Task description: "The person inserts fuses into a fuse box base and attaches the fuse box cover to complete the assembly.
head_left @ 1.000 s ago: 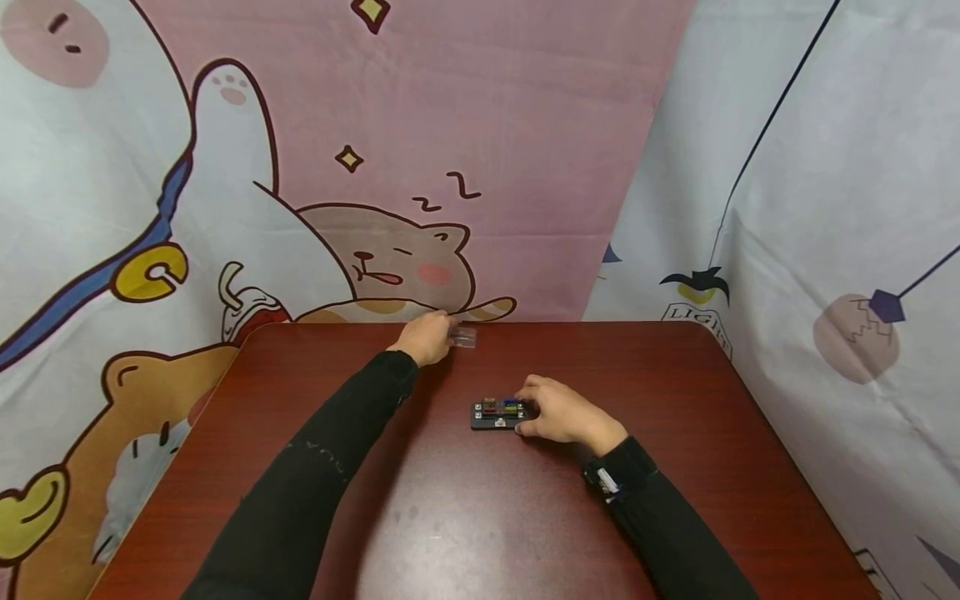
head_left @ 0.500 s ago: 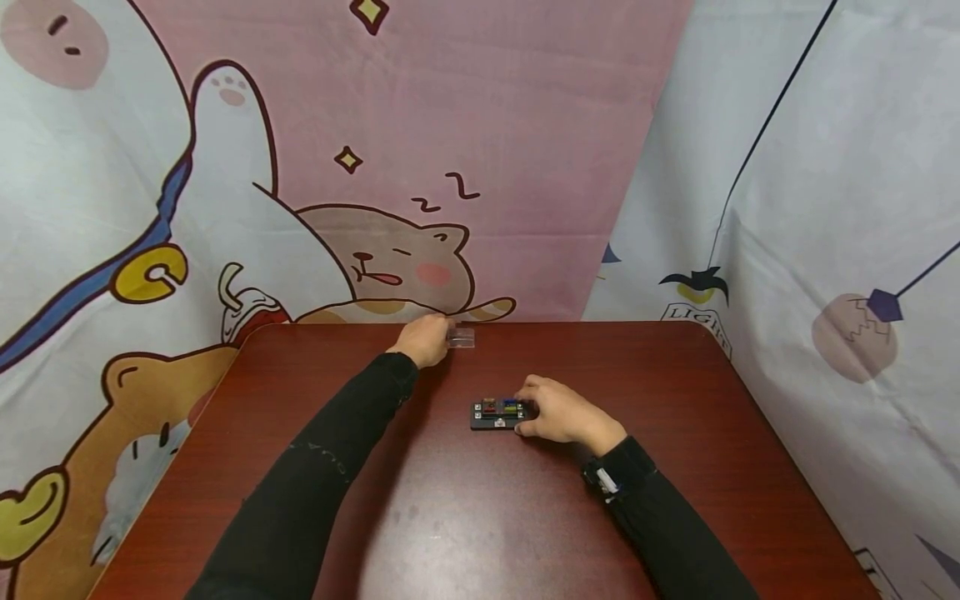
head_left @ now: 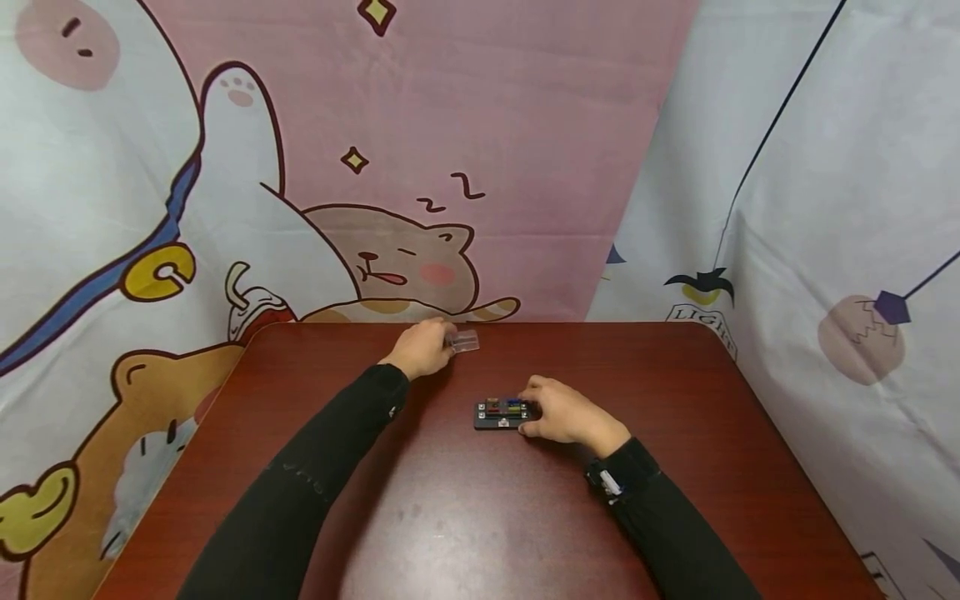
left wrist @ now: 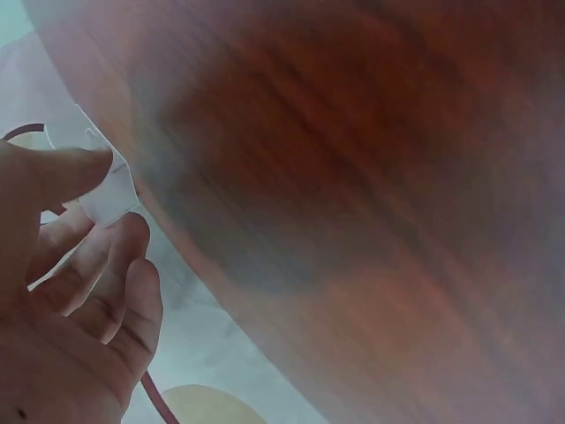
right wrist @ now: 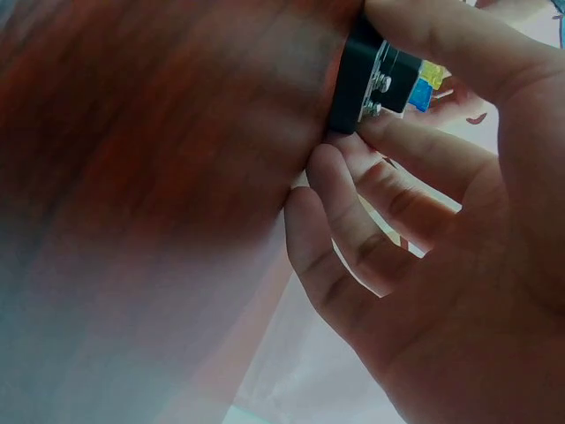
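Resting on the glossy dark-red wooden table (head_left: pixel 465 517), the right hand (head_left: pixel 564 414) is gripping one flat black rectangular block (head_left: pixel 498 413) studded with small red, blue and yellow inserts, its grip curled around the block's right end. Farther back, the left hand (head_left: pixel 422 347) is pinching one clear plastic cover (head_left: pixel 465 340) near the table's far edge, unmoved since a second ago.

Black fuse block (head_left: pixel 498 413), clear cover (head_left: pixel 465 340)
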